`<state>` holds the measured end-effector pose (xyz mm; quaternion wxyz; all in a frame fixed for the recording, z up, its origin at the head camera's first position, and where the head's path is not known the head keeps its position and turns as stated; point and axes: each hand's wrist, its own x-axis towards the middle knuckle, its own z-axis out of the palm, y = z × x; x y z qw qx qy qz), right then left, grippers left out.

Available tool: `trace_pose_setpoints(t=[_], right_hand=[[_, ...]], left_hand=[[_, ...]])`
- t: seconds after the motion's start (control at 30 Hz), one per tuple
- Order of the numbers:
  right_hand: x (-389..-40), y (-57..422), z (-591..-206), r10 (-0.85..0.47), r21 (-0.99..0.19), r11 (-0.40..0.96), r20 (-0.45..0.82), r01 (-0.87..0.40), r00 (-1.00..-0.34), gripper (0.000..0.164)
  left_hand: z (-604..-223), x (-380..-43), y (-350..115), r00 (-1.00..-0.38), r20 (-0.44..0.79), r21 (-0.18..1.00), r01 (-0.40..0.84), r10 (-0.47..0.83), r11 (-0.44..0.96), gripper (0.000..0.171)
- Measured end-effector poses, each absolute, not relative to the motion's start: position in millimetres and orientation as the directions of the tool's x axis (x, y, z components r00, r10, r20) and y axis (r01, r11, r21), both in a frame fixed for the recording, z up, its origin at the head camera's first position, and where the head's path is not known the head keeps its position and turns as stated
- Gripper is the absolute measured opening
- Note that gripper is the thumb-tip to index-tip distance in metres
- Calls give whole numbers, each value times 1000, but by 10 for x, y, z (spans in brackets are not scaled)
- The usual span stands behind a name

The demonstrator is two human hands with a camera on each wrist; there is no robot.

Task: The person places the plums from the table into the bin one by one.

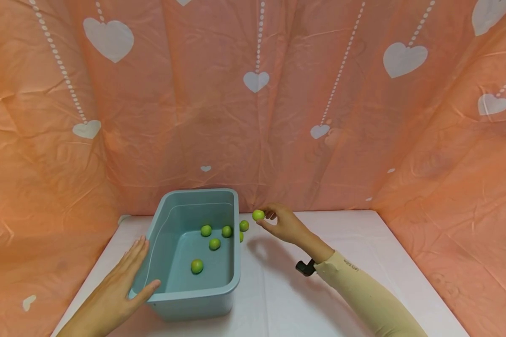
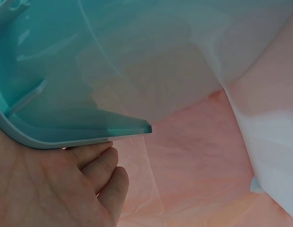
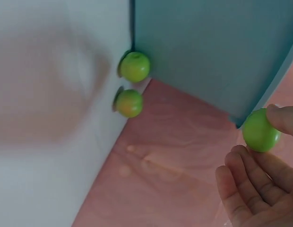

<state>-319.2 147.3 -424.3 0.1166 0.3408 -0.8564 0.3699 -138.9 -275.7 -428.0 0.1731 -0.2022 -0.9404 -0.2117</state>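
Observation:
My right hand [image 1: 281, 223] pinches a small round green fruit [image 3: 261, 130] between thumb and fingers, just outside the bin's right rim, above the table. It is glossy, like a little apple. Two more green fruits, a farther one [image 3: 129, 103] and a nearer one [image 3: 135, 67], lie on the table by the bin's right wall. Inside the grey-blue plastic bin [image 1: 194, 296] several similar fruits [image 1: 197, 266] rest on the floor. My left hand [image 1: 120, 285] lies against the bin's left rim near the front corner, fingers extended along the outside and thumb over the edge.
A white cloth covers the table [image 1: 320, 299]. Orange-pink curtain [image 1: 219, 131] with white hearts hangs at the back and both sides, close behind the bin. A dark wrist camera [image 1: 305, 267] sits at the right sleeve's cuff.

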Motion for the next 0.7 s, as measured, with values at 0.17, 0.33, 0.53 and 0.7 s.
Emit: trace_pose_setpoints(t=[0.17,0.33,0.53,0.7], right_hand=[[-3143,1394,-4163,-509,-556,490,443,-671,-738,31],[-3126,1327,-4117,-526,-560,469,443,-682,-726,33],[-3116,1251,-4067,-536,-571,440,452,-693,-713,32],[-3076,1187,-4005,-541,-568,436,455,-698,-708,33]], left_hand=[[-4279,-1388,-2755,-859,411,329,451,304,830,95],[-4277,-1390,-2754,-859,414,329,450,302,830,96],[-4282,-1381,-2753,-865,402,341,445,299,828,96],[-4284,-1383,-2752,-856,418,328,453,303,829,96]])
